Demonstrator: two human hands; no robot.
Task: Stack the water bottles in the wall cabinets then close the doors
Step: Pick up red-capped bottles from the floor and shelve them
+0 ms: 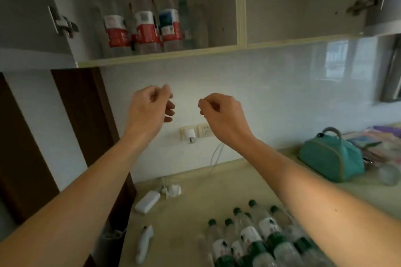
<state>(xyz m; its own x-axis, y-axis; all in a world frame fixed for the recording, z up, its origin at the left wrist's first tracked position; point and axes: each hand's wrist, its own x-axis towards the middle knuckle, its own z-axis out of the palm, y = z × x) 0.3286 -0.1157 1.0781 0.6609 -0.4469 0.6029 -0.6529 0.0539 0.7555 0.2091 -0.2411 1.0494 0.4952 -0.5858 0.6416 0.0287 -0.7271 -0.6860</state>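
Both cabinet doors stand open: the left door (28, 13) and the right door (384, 0). In the left cabinet compartment (152, 55) stand three tall red-capped bottles (143, 28) and a smaller green-capped bottle (184, 21). The right compartment (303, 6) holds nothing that I can see. Several green-capped water bottles (256, 238) stand on the counter (184, 223) at the bottom. My left hand (152, 106) and my right hand (221, 112) hang in the air below the cabinet with fingers loosely curled, holding nothing.
A teal bag (329, 156) sits on the counter at the right. A white power bank (147, 201), crumpled tissue (173, 191) and a white handheld device (144, 243) lie at the left. A charger (189, 134) is plugged into the wall socket. A dark wooden door frame (84, 115) stands at the left.
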